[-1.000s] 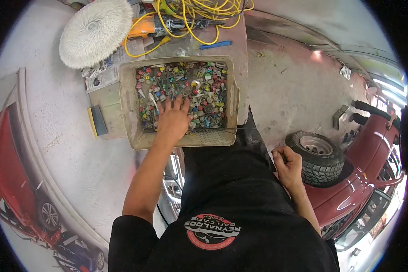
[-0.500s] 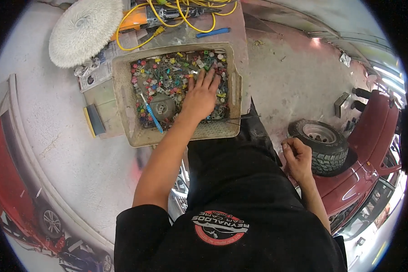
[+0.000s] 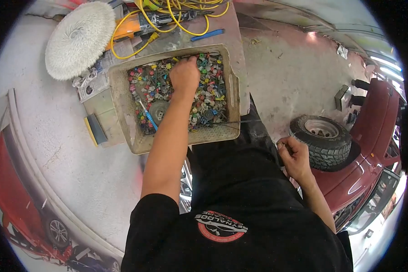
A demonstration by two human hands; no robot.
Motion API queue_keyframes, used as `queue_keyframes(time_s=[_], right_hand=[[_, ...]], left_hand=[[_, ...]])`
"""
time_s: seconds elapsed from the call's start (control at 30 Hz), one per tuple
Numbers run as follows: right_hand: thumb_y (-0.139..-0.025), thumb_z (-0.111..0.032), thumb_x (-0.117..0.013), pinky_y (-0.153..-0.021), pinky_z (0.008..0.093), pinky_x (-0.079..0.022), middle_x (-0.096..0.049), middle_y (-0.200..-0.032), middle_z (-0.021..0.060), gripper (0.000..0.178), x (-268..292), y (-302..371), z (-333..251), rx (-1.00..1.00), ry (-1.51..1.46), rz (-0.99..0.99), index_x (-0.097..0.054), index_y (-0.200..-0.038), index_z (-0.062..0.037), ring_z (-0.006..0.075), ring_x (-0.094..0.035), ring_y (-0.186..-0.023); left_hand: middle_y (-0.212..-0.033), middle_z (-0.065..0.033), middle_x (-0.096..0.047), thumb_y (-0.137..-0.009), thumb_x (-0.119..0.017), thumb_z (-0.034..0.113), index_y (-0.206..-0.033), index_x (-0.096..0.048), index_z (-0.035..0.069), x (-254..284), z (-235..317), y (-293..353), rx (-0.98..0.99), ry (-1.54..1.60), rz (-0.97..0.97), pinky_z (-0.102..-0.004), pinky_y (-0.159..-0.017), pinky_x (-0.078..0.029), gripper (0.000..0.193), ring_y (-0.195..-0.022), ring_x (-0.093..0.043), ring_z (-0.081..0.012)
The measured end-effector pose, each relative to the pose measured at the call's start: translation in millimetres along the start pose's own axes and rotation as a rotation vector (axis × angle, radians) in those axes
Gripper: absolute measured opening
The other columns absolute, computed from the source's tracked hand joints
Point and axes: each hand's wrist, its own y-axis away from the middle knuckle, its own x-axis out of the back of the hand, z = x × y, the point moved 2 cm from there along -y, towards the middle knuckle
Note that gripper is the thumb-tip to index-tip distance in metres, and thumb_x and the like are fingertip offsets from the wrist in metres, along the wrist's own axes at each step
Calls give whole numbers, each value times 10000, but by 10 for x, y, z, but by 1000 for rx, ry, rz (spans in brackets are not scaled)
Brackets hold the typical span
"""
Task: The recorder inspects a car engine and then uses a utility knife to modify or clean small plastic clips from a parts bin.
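Left hand [image 3: 184, 76] dug knuckles-up w/ fingers curled into the clips [image 3: 204, 97] heaped in the tray [image 3: 122, 97] on the worktop [image 3: 233, 27], sifting. Right hand [image 3: 294, 156] hung near the tire [image 3: 324, 140], loosely closed; contents unclear.

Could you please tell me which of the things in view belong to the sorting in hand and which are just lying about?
In hand:
left hand, fingers down among the clips
tray that holds them
right hand, curled shut at the person's side; what it holds is hidden

Lying about:
buffing pad
yellow cord
blue pen
newspaper
tyre
red car
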Motion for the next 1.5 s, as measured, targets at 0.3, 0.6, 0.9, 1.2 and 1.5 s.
queue_keyframes(time_s=[0.3,0.6,0.9,1.2,1.5], right_hand=[[-971,-142,-706,-584,313,-450,-605,-669,69,152,-102,234,158,-48,-24,66,-718,-978,9,120,-528,-600],[-971,-154,-717,-581,320,-448,-609,-673,62,162,-117,390,275,-36,-66,91,-730,-1006,4,115,-527,-606],[-981,-161,-708,-617,302,-459,-619,-700,56,169,69,242,320,98,-159,5,-721,-1004,6,95,-533,-656],[-988,-154,-694,-665,294,-484,-644,-737,38,178,172,495,854,163,-265,-15,-716,-1004,21,86,-557,-702],[-992,-180,-694,-675,295,-475,-633,-748,26,206,115,829,1031,13,-325,70,-718,-1011,24,89,-542,-720]], left_hand=[[-963,-160,-776,-969,-640,191,-1131,-723,101,-80,20,-183,-16,-77,-205,-496,-781,-603,203,-900,-752,-366],[-1063,-125,-739,-971,-738,76,-1109,-688,59,486,-81,665,464,1808,-151,-404,-854,-568,148,-968,-699,-230],[-1128,-131,-741,-992,-731,99,-1205,-715,75,1509,765,1475,88,2419,-181,-405,-899,-558,215,-1082,-679,-284],[-1033,-77,-710,-1003,-721,130,-1154,-721,114,1851,1332,2028,77,2315,-176,-408,-875,-537,152,-1042,-624,-267],[-970,-76,-665,-1003,-694,98,-1148,-709,115,1716,1304,2019,103,2406,-348,-391,-830,-501,147,-973,-569,-252]])
